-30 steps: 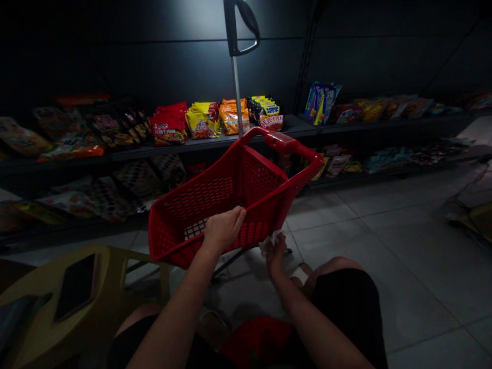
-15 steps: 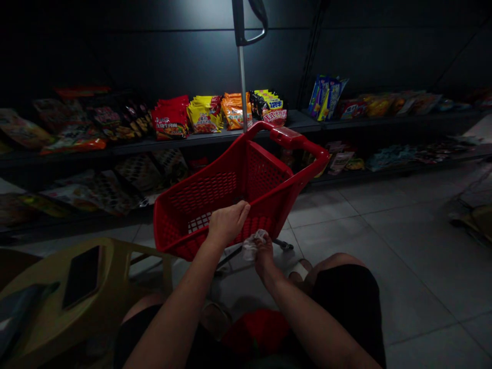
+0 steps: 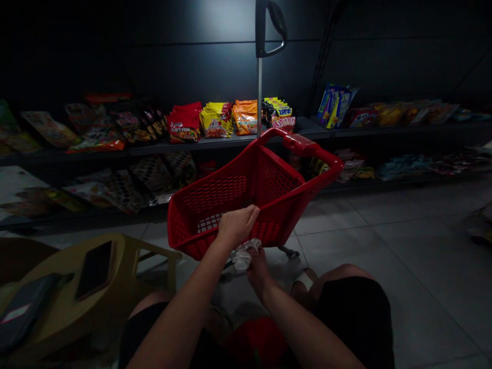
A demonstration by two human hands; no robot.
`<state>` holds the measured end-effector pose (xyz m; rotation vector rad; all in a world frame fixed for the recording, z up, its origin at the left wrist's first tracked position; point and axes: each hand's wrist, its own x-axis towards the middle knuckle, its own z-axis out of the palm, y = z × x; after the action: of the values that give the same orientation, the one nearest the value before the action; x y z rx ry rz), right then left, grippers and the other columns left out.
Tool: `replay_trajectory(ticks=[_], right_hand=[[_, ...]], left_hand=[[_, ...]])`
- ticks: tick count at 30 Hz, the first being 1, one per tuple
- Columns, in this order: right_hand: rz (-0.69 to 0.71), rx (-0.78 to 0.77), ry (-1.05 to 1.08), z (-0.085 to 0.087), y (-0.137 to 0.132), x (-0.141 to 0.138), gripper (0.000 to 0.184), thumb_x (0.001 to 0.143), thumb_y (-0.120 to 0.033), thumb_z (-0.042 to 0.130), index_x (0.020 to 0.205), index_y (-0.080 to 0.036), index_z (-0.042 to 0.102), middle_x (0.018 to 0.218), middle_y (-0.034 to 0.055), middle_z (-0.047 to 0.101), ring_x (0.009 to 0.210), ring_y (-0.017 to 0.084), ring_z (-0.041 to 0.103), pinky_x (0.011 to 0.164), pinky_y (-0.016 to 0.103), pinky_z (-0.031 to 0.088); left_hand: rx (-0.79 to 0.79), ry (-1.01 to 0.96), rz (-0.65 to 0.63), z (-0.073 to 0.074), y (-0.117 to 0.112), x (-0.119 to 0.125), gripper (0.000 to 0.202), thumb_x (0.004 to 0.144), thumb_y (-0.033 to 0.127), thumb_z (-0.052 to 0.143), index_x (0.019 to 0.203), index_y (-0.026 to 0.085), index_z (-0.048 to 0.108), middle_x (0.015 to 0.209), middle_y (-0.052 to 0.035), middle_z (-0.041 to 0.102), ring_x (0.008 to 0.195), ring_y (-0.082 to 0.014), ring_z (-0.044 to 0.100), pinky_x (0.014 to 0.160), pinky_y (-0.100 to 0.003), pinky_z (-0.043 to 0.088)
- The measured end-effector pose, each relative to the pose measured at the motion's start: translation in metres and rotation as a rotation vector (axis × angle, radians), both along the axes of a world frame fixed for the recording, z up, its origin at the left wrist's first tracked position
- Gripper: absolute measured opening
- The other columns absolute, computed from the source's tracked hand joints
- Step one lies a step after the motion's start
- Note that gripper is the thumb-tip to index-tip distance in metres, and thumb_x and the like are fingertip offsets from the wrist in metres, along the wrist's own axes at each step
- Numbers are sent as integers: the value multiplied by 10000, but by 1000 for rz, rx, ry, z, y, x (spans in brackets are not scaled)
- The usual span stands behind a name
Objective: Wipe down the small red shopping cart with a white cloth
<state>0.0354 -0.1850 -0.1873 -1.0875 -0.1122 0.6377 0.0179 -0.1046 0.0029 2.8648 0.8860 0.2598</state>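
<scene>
A red plastic shopping cart with perforated walls stands in front of me, its push bar at the upper right. My left hand is closed over the near top rim of the basket. Just below it, my right hand grips a crumpled white tissue or cloth beside the basket's outer near side. Whether the tissue touches the cart I cannot tell. Some fingers of the right hand are hidden behind the tissue.
A tan plastic stool at the left bears a dark phone and a dark pouch-like item. Behind the cart, a shelf carries bagged snacks and noodle packets. A black handle on a metal pole rises behind the basket.
The view has shifted, so most things sit further right and slightly lower. My right hand and the white tissue have moved a little left and down relative to the cart; my left hand stays on the rim.
</scene>
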Motion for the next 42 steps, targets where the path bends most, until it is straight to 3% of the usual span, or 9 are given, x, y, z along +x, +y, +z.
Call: replay_trajectory(ticks=[4,9,16,20,23,26,33,37,42], right_hand=[[-59,-100,-622,76,-23,24,266,812,-254,564,1077,-247,575,1079,43,657,978,209,643,873,378,533],[147,-276,-1778,179,-35,106,385,875,-125,566,1180,-348,642,1315,1,608,1225,210,540,1214,498,157],[233,-606,-2110,243,-69,211,402,852,-146,639,1221,-304,614,1210,25,674,1135,235,598,1188,596,-29],[218,-650,-2121,243,-59,196,282,883,-231,640,1163,-266,628,1119,44,686,1049,230,621,1189,561,72],[413,-631,-2155,220,-22,147,204,904,-231,610,1106,-216,640,967,41,691,931,196,629,1158,456,239],[430,-639,-2145,202,2,114,154,921,-231,580,1047,-163,637,884,51,670,884,188,619,1119,384,313],[243,-718,-2175,231,-46,168,299,904,-279,626,1199,-234,603,998,39,691,954,222,609,1187,535,84],[239,-769,-2165,235,-54,175,284,904,-244,611,1186,-218,617,1053,72,685,1024,238,597,1175,502,140],[393,-682,-2186,209,-23,142,259,938,-261,535,1166,-191,636,1013,72,690,991,216,598,1138,400,262]], left_hand=[[-173,-77,-5,3,14,-6,491,1026,498,163,1378,381,485,1125,-4,742,992,-214,701,762,-290,451],[-225,-123,16,1,18,-13,494,1022,422,213,1153,263,662,1059,-68,751,959,-237,699,723,-292,446],[-139,-105,0,3,14,-22,482,1031,414,170,1098,302,634,1015,-13,752,954,-215,697,733,-283,422],[-131,-76,13,4,14,-19,486,1029,444,179,1081,302,641,965,-11,752,930,-212,697,733,-276,417],[-143,-71,43,3,12,-15,572,1029,458,127,1069,280,669,971,-42,753,941,-236,698,723,-290,419],[-138,-71,91,2,12,-16,713,1014,505,36,991,237,696,919,-84,751,909,-263,704,696,-307,425],[-161,-169,116,-2,12,-29,585,1005,572,156,1179,265,622,1075,-63,737,991,-250,696,810,-331,477],[-146,-491,-13,-8,2,-19,611,996,556,312,1533,281,217,1575,-99,364,1265,-225,565,940,-354,498],[56,-619,-302,-6,-19,13,738,983,513,402,1575,259,43,1659,-131,69,1516,-265,148,1185,-478,276]])
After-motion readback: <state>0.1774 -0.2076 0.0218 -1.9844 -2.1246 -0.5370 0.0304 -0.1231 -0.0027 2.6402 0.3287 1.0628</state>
